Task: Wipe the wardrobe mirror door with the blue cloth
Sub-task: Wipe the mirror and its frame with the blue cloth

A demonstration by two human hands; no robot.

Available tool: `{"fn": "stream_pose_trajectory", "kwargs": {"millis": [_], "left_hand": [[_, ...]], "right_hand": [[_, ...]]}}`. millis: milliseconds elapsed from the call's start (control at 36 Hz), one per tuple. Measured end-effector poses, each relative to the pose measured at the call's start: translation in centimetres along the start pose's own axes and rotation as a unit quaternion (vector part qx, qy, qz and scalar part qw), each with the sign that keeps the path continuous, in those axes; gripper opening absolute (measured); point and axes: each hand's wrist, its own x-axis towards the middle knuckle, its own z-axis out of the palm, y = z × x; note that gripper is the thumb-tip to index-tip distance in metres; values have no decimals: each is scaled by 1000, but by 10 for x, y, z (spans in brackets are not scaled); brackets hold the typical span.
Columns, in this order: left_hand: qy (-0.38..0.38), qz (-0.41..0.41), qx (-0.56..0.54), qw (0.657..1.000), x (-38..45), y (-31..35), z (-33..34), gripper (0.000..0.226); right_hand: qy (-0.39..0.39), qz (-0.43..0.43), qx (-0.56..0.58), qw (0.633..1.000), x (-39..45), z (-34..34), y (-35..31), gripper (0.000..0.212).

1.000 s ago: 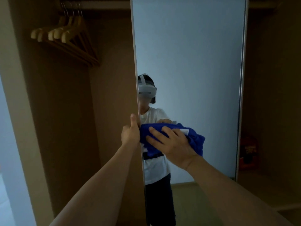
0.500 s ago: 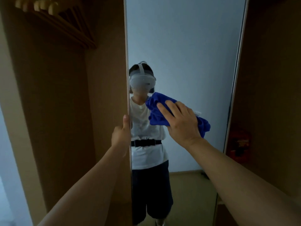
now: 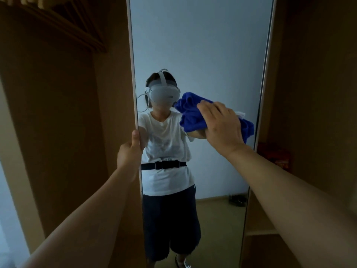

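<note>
Up close, the right hand lies flat over the bunched blue cloth, fingers spread and fairly straight, pressing it against the glass of the mirror door near its right edge, about level with the reflected headset. Part of the cloth is covered by the hand, and a bit of white tag pokes out beyond the knuckles. The left hand grips the door's left edge, thumb up along the pale frame; its fingers wrap round behind and cannot be seen. The wooden hangers at the upper left are cut off by the frame. In the dim right compartment sits something red, too dark to identify.
</note>
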Motion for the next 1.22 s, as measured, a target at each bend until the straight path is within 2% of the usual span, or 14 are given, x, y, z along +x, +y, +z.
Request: {"fn": "stream_pose_trajectory", "kwargs": {"millis": [83, 194, 306, 417, 528, 611, 694, 833, 944, 1056, 1222], "left_hand": [[3, 7, -2, 1000, 0, 0, 1, 61], [3, 1, -11, 1000, 1, -1, 2, 57], [16, 6, 2, 1000, 2, -3, 3, 49], [14, 14, 4, 1000, 1, -3, 2, 53], [15, 12, 12, 1000, 0, -2, 2, 54], [17, 1, 6, 1000, -1, 0, 2, 50], [22, -5, 12, 1000, -1, 1, 2, 52], [37, -13, 6, 999, -1, 3, 5, 50], [49, -17, 6, 999, -1, 4, 7, 51], [46, -19, 3, 999, -1, 2, 7, 51], [60, -30, 24, 997, -2, 3, 6, 59]], "right_hand": [[15, 0, 1, 1000, -3, 1, 0, 38], [20, 5, 22, 1000, -24, 9, -8, 43], [-2, -39, 15, 999, -58, 18, -16, 34], [-36, -78, -10, 996, -86, 24, -19, 33], [-65, -115, -22, 991, -89, 20, -13, 41], [-57, -123, -37, 990, -76, 15, -5, 40], [-9, -54, -33, 998, -49, 9, 7, 39], [25, 89, -60, 994, 11, -8, 29, 43], [-3, 165, -44, 985, 35, -15, 44, 48], [-25, 196, -34, 980, 16, -8, 38, 50], [30, 264, -1, 964, -62, 4, 12, 51]]}}
